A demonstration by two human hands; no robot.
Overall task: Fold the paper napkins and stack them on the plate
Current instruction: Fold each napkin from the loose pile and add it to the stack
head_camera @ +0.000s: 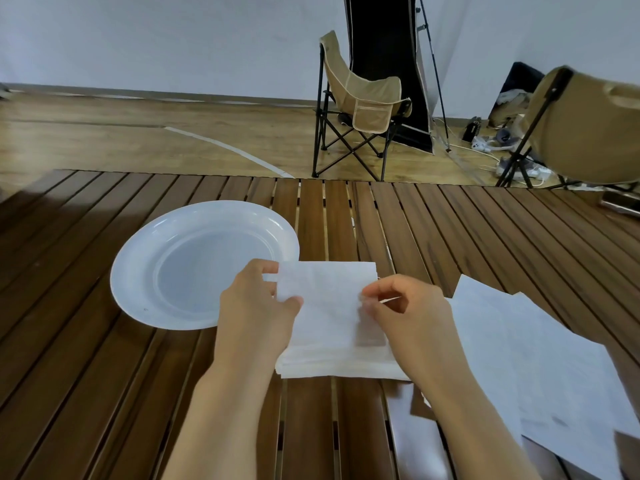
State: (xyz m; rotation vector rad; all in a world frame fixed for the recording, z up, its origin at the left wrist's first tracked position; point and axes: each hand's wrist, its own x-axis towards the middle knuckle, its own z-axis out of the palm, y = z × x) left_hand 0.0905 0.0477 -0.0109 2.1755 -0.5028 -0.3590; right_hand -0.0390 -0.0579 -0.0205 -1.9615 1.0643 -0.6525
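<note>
Both hands are pinching the napkin (329,306) above the surface, left hand (256,306) gripping its left edge, right hand (408,306) its right, while the empty plate (138,258) is lying just left, nearer the left hand

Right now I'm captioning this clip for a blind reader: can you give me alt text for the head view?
Two bare hands, left hand and right hand, pinch a folded white napkin over a slatted wooden table. An empty white plate sits to its left, with unfolded napkins on the right.
</note>
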